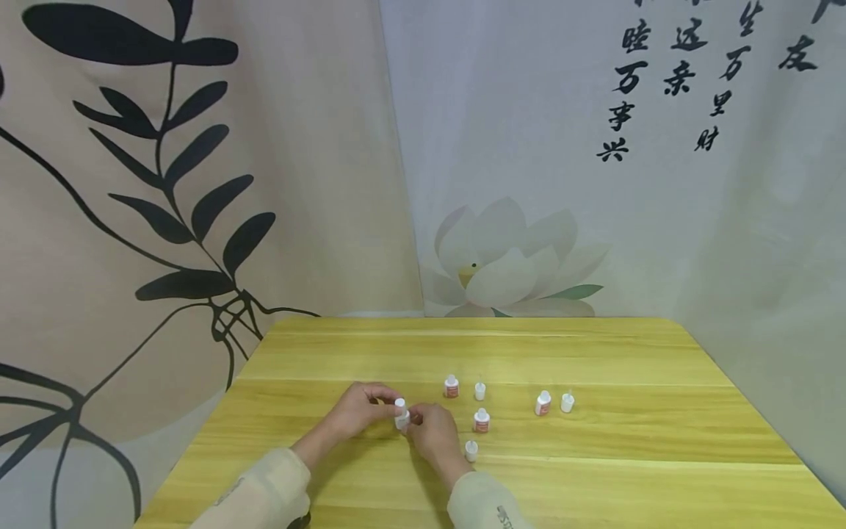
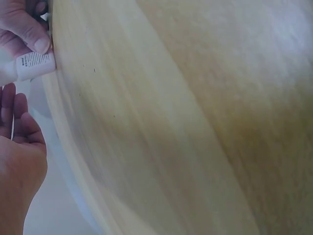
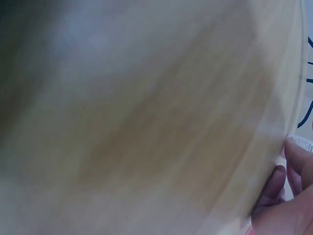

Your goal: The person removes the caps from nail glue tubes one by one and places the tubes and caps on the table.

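Observation:
Between my two hands is a small white bottle with a white cap. My right hand pinches the bottle's body; in the left wrist view its thumb presses beside the printed label. From the other side, my left hand holds the bottle near the top, thumb and index finger at the cap. Its other fingers are loosely curled below the bottle in the left wrist view. In the right wrist view, the right hand hides most of the bottle, with only a bit of label showing.
Right of my hands stand white bottles with red labels: one farther back, one nearer, one farther right. Small white pieces with narrow tips stand near them. A printed curtain hangs behind the wooden table.

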Demonstrator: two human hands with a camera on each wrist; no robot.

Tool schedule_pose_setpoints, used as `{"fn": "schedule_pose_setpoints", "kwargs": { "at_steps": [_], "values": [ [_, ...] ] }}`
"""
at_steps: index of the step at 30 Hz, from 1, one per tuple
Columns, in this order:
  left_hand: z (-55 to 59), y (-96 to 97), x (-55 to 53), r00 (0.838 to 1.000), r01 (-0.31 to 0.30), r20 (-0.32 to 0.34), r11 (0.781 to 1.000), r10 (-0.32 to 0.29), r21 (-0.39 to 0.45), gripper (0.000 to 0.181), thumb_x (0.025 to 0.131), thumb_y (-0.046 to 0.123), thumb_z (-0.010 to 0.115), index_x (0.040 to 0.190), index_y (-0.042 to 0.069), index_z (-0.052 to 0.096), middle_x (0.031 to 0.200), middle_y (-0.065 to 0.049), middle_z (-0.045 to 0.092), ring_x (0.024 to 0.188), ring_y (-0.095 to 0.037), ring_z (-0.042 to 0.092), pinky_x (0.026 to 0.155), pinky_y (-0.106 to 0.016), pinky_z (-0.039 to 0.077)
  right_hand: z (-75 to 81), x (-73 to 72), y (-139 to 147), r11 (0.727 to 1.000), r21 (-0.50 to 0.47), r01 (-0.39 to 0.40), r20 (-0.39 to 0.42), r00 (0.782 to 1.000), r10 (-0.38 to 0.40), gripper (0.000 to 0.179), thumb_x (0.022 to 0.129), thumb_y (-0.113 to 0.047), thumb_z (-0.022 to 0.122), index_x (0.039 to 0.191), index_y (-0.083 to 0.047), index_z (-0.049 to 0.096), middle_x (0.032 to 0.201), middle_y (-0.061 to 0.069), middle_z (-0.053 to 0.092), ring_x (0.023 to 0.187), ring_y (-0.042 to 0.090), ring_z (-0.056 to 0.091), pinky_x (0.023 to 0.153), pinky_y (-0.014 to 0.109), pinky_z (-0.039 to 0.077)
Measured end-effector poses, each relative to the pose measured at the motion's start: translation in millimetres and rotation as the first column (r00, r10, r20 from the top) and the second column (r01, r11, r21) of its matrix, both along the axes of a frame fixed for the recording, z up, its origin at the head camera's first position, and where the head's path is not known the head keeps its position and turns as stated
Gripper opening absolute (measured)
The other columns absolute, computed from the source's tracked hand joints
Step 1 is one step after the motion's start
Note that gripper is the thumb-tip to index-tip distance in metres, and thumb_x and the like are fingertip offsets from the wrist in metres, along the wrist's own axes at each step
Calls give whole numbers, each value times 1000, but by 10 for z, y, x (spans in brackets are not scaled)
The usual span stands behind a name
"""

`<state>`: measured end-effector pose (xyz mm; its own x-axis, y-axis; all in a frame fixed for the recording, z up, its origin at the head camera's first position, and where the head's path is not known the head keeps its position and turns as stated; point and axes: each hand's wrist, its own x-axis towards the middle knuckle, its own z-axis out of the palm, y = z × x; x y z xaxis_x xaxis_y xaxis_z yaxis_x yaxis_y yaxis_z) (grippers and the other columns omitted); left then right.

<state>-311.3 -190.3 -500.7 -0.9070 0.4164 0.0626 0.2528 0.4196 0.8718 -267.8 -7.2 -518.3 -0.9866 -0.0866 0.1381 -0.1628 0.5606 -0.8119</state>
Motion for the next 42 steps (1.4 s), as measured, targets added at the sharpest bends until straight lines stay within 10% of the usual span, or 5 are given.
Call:
{"fn": "schedule_pose_setpoints", "kwargs": {
  "at_steps": [27, 42],
  "values": [
    [-12, -2, 13, 1000, -14, 13, 1000, 14, 6, 18, 87, 29, 78, 98, 15, 75, 97, -1, 67, 86, -22, 57, 73, -36, 46, -10, 19, -19, 999, -40, -5, 39, 999, 7, 12, 86, -8, 75, 97, -7, 75, 80, -1, 66, 73, 16, 56, 62, 33, 48],
    [-31, -131, -417, 997, 72, 2, 997, -72, 25, 22, 89, 21, 76, 106, 8, 74, 102, -3, 68, 91, -22, 57, 75, -36, 46, -22, -315, -157, 999, -13, 43, -4, 999, -43, 9, 87, -12, 76, 94, -8, 75, 77, -2, 65, 69, 14, 53, 60, 31, 46]
  ]
}}
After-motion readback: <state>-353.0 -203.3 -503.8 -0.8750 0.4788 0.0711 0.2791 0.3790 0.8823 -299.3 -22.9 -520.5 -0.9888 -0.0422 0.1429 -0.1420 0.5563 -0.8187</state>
